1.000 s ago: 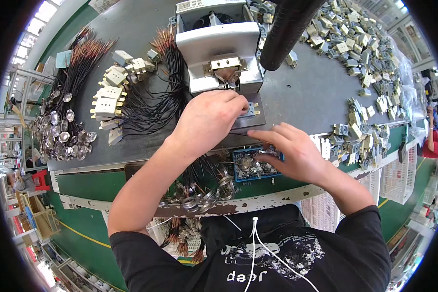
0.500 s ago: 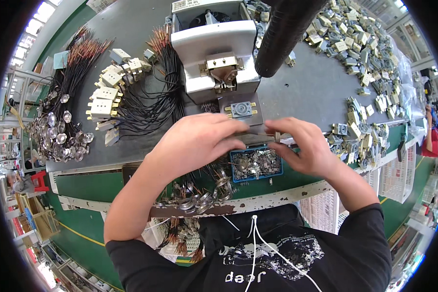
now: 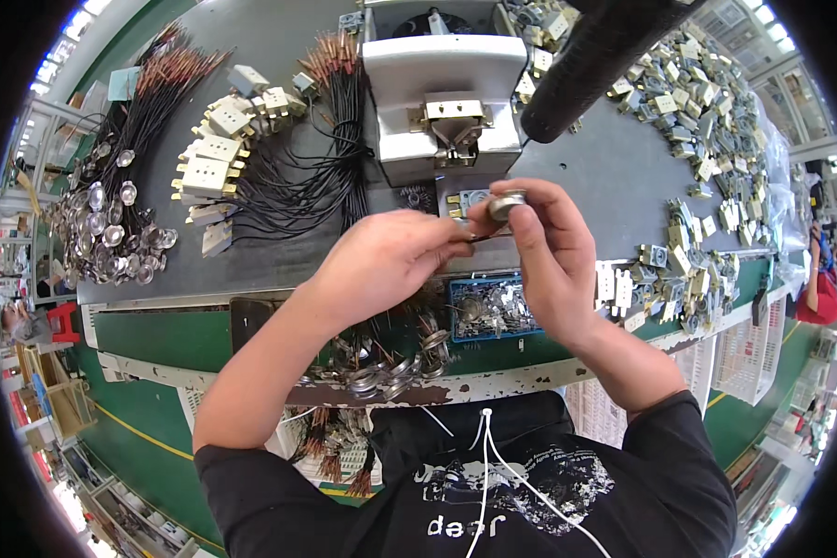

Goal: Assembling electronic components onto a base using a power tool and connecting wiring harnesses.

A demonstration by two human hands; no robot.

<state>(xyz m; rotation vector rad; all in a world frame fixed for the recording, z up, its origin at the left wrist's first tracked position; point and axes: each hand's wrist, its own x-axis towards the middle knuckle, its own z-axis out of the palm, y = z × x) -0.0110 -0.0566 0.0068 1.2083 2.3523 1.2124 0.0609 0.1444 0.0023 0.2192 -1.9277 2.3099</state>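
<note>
In my right hand (image 3: 558,242), thumb and fingers pinch a round metal cap (image 3: 506,205) in front of the press. My left hand (image 3: 391,256) is closed beside it, fingertips pinched on a thin dark wire (image 3: 485,236) that runs toward the cap. Just behind my fingers, a grey and cream switch block (image 3: 470,201) with brass tabs lies on the press's base plate, partly covered by my right hand. Below my hands stands a blue tray (image 3: 454,321) of small metal pieces. A pile of round metal caps (image 3: 372,377) on wires lies nearer me.
A silver bench press (image 3: 451,70) stands ahead, with a thick black post (image 3: 600,79) slanting beside it. Bundled black wires (image 3: 344,139) with copper ends and several switch blocks (image 3: 205,175) lie left. Many loose blocks (image 3: 684,102) cover the right. More caps (image 3: 112,232) lie far left.
My right hand has risen and turned, so the round metal cap now shows in its fingers. My left hand has shifted slightly right, close to it. The whole view has shifted a little.
</note>
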